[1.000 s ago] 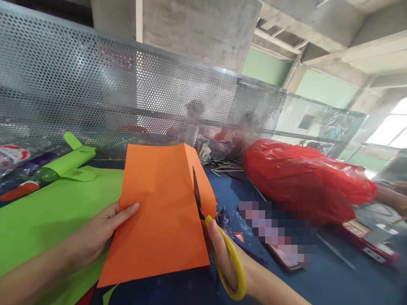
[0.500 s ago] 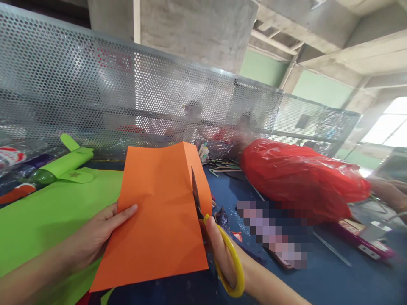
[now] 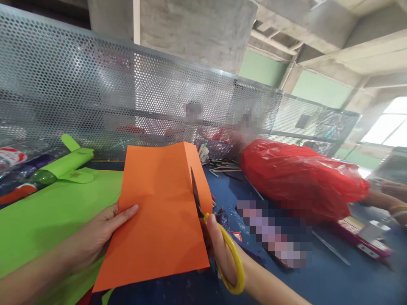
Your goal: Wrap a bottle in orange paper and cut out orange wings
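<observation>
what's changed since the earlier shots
Very little. The whole view has slid slightly left since the first picture. At the far right, another person's arm now shows lower beside the red bag. Nothing was visibly taken hold of or let go: the left hand still holds the orange paper, the right hand the yellow-handled scissors.

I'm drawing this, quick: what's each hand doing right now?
Left hand: closed on orange paper.
Right hand: closed on yellow-handled scissors.
</observation>
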Action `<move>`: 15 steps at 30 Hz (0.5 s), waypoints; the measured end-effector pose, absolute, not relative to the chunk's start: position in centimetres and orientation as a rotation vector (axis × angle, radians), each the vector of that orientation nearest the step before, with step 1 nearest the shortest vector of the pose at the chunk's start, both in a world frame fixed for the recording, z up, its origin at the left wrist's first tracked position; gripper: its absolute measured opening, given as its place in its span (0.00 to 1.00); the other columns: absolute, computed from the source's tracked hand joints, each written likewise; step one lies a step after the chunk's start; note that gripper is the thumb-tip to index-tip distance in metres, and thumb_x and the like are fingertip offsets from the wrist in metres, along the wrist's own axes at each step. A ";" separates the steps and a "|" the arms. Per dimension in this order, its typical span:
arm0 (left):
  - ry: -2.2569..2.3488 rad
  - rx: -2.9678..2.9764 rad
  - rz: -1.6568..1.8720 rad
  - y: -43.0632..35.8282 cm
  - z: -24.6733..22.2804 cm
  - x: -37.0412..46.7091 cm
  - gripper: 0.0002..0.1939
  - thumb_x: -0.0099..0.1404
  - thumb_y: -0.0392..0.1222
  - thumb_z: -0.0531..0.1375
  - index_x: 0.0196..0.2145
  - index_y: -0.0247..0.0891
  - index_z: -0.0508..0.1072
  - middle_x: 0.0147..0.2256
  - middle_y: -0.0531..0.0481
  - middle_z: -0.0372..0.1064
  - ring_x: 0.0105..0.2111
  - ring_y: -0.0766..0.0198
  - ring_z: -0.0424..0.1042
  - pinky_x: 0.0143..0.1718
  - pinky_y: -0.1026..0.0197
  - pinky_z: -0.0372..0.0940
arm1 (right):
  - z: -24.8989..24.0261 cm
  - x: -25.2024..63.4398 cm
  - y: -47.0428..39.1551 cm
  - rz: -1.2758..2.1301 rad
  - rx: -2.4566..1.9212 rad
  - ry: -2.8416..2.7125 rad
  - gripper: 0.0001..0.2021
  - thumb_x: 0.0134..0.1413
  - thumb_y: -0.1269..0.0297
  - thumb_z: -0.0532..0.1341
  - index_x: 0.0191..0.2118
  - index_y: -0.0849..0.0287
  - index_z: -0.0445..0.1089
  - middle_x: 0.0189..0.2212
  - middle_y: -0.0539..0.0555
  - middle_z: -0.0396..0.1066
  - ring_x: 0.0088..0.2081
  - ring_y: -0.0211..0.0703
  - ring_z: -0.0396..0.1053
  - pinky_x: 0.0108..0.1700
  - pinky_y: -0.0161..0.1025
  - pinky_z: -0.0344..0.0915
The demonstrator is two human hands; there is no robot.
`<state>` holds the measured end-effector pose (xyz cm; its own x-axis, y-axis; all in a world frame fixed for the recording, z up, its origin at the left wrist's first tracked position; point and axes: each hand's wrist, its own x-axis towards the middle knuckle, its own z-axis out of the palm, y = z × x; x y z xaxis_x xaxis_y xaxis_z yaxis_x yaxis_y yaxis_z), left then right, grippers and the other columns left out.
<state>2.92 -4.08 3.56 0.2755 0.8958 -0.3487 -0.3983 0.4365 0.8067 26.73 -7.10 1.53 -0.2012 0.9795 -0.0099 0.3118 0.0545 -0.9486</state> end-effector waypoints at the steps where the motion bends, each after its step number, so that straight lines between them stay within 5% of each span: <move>1: 0.920 0.660 0.972 -4.2 3.7 3.0 0.31 0.60 0.39 0.66 0.59 0.36 0.64 0.40 0.41 0.80 0.39 0.47 0.79 0.35 0.54 0.76 | 1.5 26.7 -7.1 1.197 -1.326 -1.581 0.42 0.55 0.30 0.34 0.32 0.58 0.74 0.16 0.52 0.68 0.19 0.44 0.68 0.24 0.39 0.65; 7: 0.909 0.650 0.995 -4.5 4.0 3.4 0.31 0.59 0.38 0.66 0.59 0.37 0.64 0.40 0.40 0.80 0.40 0.46 0.79 0.35 0.54 0.76 | 1.5 26.5 -7.0 1.309 -1.321 -1.461 0.41 0.46 0.24 0.37 0.22 0.57 0.68 0.11 0.48 0.56 0.14 0.37 0.58 0.18 0.36 0.57; 15: 0.935 0.642 0.981 -4.5 4.1 3.3 0.26 0.58 0.39 0.67 0.54 0.39 0.70 0.39 0.43 0.80 0.39 0.46 0.79 0.38 0.52 0.76 | 2.3 26.3 -7.5 1.277 -1.433 -1.466 0.41 0.42 0.22 0.36 0.20 0.56 0.65 0.10 0.48 0.56 0.13 0.37 0.57 0.17 0.35 0.52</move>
